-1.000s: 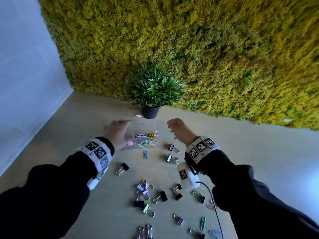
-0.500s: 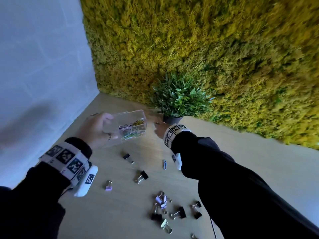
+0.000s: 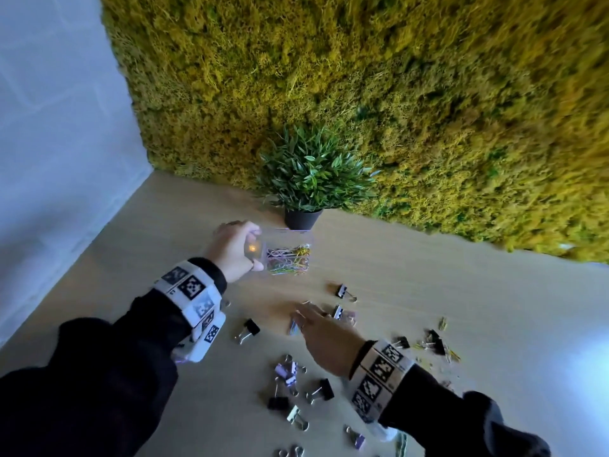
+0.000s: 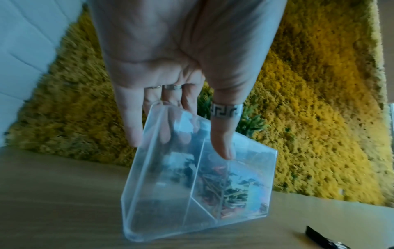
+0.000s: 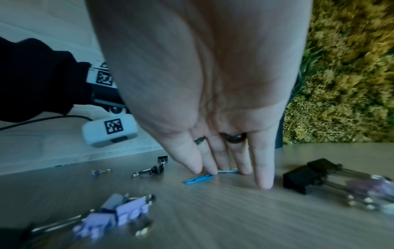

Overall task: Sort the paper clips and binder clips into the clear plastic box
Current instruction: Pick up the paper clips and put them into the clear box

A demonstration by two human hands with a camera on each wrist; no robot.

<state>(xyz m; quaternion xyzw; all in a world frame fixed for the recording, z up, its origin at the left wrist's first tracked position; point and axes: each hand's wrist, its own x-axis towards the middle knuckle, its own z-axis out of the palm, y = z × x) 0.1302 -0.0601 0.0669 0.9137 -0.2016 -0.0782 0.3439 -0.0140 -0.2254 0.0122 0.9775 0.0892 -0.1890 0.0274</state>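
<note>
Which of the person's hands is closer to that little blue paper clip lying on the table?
The right hand: its fingertips reach down right at the blue paper clip. The left hand is farther back, holding the clear plastic box.

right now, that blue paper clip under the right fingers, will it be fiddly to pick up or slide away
Likely fiddly: the blue paper clip lies flat on the smooth table, with no raised edge showing. It looks thin and light, so the straight fingers of the right hand may slide it.

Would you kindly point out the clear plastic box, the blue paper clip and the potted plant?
clear plastic box (image 4: 162, 215), left wrist view, bare floor of its left compartment.
blue paper clip (image 5: 198, 179), right wrist view, middle of its loop.
potted plant (image 3: 302, 218), head view, front of its dark pot.
</note>
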